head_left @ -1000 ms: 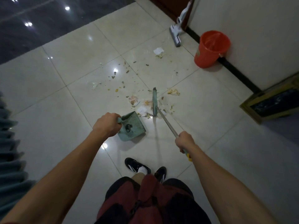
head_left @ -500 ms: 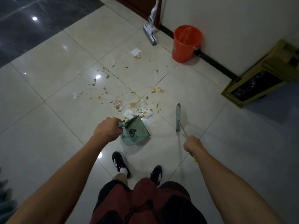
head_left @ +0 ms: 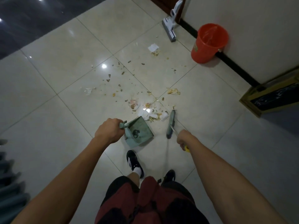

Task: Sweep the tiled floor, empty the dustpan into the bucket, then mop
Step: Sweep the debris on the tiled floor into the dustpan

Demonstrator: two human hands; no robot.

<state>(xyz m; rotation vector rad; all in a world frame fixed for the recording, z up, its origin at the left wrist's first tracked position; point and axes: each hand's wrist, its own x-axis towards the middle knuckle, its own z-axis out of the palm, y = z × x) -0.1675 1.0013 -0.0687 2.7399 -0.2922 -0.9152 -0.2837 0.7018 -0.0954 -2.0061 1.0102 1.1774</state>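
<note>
1. left hand [head_left: 108, 131] is wrapped round the handle of the green dustpan [head_left: 139, 131], fingers curled tight. the pan sits on the tiled floor [head_left: 48, 120] with its open lip pointing away from the person, toward the mess.
2. right hand [head_left: 184, 138] is fisted round the broom handle, and the broom head [head_left: 170, 124] is down on the floor just right of the pan.
3. the bit that matters: the closest clump of debris [head_left: 152, 114] (paper scraps, crumbs) lies right off the pan's lip, between pan and broom head. the head's long axis runs roughly front to back, so it's side-on to the pile.
4. so i'd guess the next stroke goes right to left, pushing stuff into the pan. broom hand does the work, pan hand just braces.
5. more crumbs are scattered further out, toward the orange bucket [head_left: 208, 42] and mop [head_left: 169, 29] by the wall. sweeping's nowhere near done imo.
</note>
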